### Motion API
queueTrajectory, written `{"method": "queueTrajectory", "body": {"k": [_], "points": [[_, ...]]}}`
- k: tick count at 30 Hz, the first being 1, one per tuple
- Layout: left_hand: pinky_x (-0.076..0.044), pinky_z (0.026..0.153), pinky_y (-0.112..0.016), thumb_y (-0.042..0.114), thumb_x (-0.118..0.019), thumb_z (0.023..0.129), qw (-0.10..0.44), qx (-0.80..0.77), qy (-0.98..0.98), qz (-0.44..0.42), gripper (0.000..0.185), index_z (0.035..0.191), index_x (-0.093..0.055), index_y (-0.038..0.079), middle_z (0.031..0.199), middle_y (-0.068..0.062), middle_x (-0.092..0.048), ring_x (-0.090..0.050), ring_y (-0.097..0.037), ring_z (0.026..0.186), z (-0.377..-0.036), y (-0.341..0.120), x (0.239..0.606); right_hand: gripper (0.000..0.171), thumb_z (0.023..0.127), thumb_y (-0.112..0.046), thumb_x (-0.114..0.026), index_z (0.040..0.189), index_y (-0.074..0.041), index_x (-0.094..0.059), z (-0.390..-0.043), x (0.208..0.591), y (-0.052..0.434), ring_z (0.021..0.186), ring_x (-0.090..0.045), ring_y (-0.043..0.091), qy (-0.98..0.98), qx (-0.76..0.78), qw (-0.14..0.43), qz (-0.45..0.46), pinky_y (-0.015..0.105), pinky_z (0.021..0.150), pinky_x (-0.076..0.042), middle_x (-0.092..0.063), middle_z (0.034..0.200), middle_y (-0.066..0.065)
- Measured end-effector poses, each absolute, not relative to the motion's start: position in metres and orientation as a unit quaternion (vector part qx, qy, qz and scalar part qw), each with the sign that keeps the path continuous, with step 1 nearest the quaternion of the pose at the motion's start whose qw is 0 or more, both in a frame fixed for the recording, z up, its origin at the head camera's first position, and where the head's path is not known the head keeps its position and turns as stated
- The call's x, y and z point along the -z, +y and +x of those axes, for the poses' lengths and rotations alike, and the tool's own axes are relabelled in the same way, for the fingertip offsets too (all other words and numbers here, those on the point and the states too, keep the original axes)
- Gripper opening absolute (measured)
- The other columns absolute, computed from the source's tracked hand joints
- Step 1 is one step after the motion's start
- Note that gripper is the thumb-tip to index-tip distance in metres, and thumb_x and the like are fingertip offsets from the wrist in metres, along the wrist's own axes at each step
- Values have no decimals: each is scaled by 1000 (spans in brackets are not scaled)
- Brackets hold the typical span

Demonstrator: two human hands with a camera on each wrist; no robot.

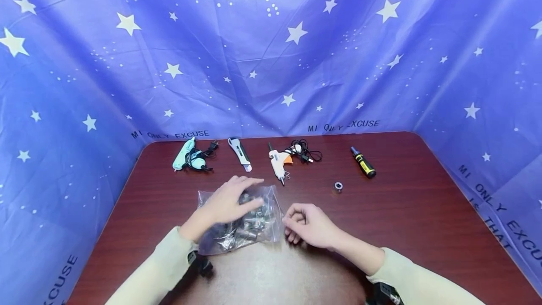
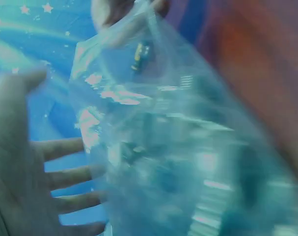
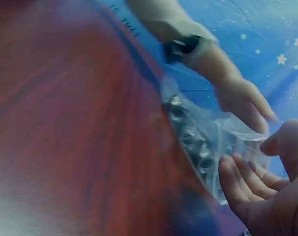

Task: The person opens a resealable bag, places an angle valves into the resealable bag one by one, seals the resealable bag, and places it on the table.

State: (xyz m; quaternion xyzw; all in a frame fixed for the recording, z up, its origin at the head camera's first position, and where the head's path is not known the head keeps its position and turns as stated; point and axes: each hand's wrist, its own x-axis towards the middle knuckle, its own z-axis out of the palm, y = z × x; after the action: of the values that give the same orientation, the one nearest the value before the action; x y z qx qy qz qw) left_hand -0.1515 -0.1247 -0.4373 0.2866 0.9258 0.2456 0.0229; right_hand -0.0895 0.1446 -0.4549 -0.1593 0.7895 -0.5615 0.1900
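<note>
A clear plastic bag (image 1: 271,234) full of small shiny metal parts, which look like sockets, lies on the table. My left hand (image 1: 228,201) is spread over the bag with straight fingers. In the left wrist view, the fingers of my left hand (image 2: 21,162) reach along the bag's side (image 2: 163,162). My right hand (image 1: 311,225) pinches the bag's right edge between thumb and fingers. The right wrist view shows the bag (image 3: 188,132) stretching away from my right hand (image 3: 266,182), with my left hand (image 3: 242,101) beyond it.
Along the back lie a mint glue gun (image 1: 182,156), a utility knife (image 1: 240,153), a white glue gun (image 1: 277,161) with its cord, and a yellow-black screwdriver (image 1: 364,164). A small metal socket (image 1: 338,186) stands right of the bag. A starry curtain (image 1: 271,60) surrounds the table.
</note>
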Motion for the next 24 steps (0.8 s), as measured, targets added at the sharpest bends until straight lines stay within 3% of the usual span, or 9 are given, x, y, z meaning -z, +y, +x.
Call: {"method": "queueTrajectory", "body": {"k": [4, 6, 9, 11, 16, 19, 24], "points": [[-55, 108, -50, 38, -56, 109, 74, -250, 921, 288, 42, 140, -69, 13, 131, -6, -75, -68, -27, 124, -177, -106, 431, 22, 102, -19, -71, 102, 1, -63, -74, 459, 141, 68, -76, 22, 743, 609, 256, -110, 35, 56, -63, -78, 88, 24], [-58, 98, -44, 30, -56, 110, 104, -248, 917, 293, 35, 133, -73, 10, 111, -7, -79, -73, -22, 97, -189, -99, 431, 23, 100, -18, -74, 103, 1, -60, -69, 462, 137, 70, -76, 20, 728, 624, 264, -103, 32, 58, -63, -78, 89, 23], [-57, 79, -32, 22, -59, 108, 151, -256, 905, 303, 27, 123, -78, 9, 86, -3, -76, -61, -11, 65, -201, -91, 432, 26, 96, -12, -78, 105, 2, -58, -66, 466, 132, 71, -76, 17, 716, 640, 257, -109, 27, 58, -61, -79, 88, 22], [-53, 72, -27, 20, -63, 106, 182, -279, 892, 305, 22, 115, -80, 9, 77, -1, -73, -52, -6, 58, -207, -89, 432, 25, 94, -7, -78, 105, 5, -60, -67, 467, 130, 70, -75, 14, 711, 647, 250, -117, 24, 58, -60, -79, 87, 22], [-53, 68, -23, 18, -73, 100, 195, -351, 865, 300, 12, 93, -79, 11, 78, 1, -75, -64, -6, 66, -212, -93, 432, 14, 92, 2, -73, 101, 12, -66, -71, 461, 133, 69, -74, 15, 727, 631, 221, -157, 26, 61, -63, -76, 85, 26], [-60, 67, -27, 18, -74, 100, 188, -406, 852, 271, 11, 93, -77, 11, 81, -2, -76, -72, -13, 70, -209, -100, 429, 9, 90, 5, -71, 98, 9, -69, -73, 452, 141, 71, -73, 16, 761, 596, 179, -186, 27, 67, -64, -75, 86, 26], [-68, 74, -39, 15, -72, 102, 179, -511, 811, 222, 9, 103, -76, 6, 95, -12, -77, -78, -22, 84, -203, -115, 417, 16, 85, 5, -71, 94, -8, -73, -78, 433, 158, 74, -66, 3, 837, 498, 53, -221, 23, 67, -61, -75, 84, 5]]}}
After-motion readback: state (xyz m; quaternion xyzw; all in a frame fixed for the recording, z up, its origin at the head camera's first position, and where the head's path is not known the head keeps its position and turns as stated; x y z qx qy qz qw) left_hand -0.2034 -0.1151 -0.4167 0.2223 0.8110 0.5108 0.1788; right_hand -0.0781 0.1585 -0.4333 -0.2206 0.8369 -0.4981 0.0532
